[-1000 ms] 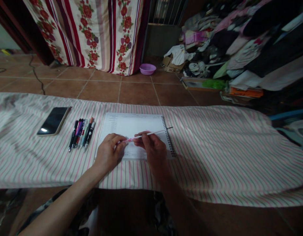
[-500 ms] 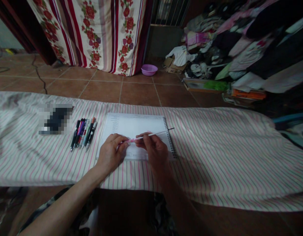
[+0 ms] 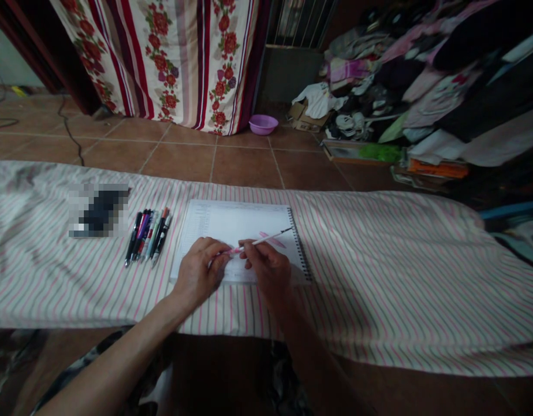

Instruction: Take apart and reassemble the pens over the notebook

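Observation:
My left hand [image 3: 201, 264] pinches a pink pen part [image 3: 233, 251] over the spiral notebook [image 3: 235, 216]. With its fingertips, my right hand [image 3: 268, 266] grips a thin white pen refill [image 3: 270, 237] that slants up to the right and ends in a dark tip. The refill's lower end meets the pink part between my hands; whether it sits inside is too small to tell. Another pink pen piece [image 3: 272, 240] lies on the page just behind my right fingers, partly crossed by the refill.
Several pens [image 3: 147, 237] lie side by side left of the notebook. Farther left is a blurred-out dark object [image 3: 100, 211]. A striped cloth [image 3: 400, 277] covers the low surface. Beyond it, a purple basin [image 3: 263, 124] stands on the tiled floor, near heaped clothes [image 3: 353, 69].
My right hand and the refill have shifted slightly left, toward my left hand. The pink piece on the page shows more now. My left hand has barely moved.

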Demonstrator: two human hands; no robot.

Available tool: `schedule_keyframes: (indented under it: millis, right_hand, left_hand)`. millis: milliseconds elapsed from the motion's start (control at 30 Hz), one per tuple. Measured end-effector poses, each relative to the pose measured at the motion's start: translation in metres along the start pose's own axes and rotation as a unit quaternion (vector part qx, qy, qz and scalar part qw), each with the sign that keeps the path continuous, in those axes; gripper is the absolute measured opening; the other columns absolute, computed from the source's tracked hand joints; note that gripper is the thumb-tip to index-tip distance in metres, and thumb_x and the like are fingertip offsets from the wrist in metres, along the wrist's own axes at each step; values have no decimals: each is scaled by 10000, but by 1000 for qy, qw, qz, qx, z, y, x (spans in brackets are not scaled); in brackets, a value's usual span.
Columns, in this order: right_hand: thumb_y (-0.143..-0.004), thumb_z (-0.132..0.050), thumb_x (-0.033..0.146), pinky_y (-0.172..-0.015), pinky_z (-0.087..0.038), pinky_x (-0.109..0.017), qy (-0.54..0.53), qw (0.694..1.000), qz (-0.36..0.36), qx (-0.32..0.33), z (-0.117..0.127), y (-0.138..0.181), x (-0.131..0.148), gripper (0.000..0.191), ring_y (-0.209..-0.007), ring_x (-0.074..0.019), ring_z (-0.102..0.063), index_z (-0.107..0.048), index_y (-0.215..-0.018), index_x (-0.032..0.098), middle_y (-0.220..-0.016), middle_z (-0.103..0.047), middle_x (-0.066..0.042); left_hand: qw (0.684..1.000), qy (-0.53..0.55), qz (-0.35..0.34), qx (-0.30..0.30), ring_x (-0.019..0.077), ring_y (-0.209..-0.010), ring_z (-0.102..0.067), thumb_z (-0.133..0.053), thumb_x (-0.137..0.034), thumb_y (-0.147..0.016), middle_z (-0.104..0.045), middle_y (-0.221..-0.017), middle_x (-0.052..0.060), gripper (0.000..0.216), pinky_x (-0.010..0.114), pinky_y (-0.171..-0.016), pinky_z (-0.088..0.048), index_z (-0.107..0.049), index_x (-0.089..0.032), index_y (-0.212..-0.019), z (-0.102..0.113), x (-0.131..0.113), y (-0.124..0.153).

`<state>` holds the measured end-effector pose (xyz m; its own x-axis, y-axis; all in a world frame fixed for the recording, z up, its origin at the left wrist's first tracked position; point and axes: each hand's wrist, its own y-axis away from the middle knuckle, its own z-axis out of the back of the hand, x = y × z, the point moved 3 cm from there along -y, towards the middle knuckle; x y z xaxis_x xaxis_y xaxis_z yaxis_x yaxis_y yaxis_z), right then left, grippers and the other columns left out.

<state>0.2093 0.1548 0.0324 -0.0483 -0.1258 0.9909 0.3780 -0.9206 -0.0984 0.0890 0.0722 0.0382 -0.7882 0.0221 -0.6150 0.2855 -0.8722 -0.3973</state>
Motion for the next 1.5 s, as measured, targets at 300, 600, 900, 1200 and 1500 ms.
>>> schedule_keyframes:
  millis: [300,600,900,1200,1500]
  right_hand:
    - [-841,-488,316,-592,-483,-265,80,993,67,54,-8,5,9,243,-551,-127,-585,-711,-849,220,-687,-668,-23]
    - [-798,-559,355,-678,-523,-280,50,993,64,91,-10,4,4,353,-858,-177,-642,-582,-1106,185,-1057,-658,-100]
    - [-815,-526,348,-532,-475,-230,42,994,86,-57,2,-3,1,227,-711,-135,-607,-666,-926,209,-920,-668,-58]
    - [-787,-578,298,-480,-446,-222,31,989,126,-77,1,-4,2,162,-536,-89,-532,-705,-732,213,-718,-635,-7]
    - [-780,-587,314,-501,-511,-211,-46,998,33,-39,-1,-1,3,170,-527,-91,-594,-696,-802,186,-663,-662,1]
  left_hand:
    - [1000,19,8,7,181,-835,-559,-481,-185,-860,-619,-834,42,140,323,-757,-458,-615,-188,-903,2,-6,-2]
    - [986,121,113,-14,146,-759,-559,-488,-240,-851,-606,-821,10,129,274,-705,-440,-607,-200,-881,-6,2,1]
    - [989,112,100,-9,151,-772,-546,-493,-221,-842,-601,-817,14,129,291,-716,-435,-619,-202,-865,-4,0,0]
    - [991,102,85,-7,157,-798,-559,-481,-214,-844,-601,-832,21,137,299,-735,-450,-615,-199,-871,-5,2,0]
    - [991,108,71,17,157,-806,-569,-482,-261,-857,-619,-855,30,144,312,-760,-459,-597,-196,-914,-3,7,0]
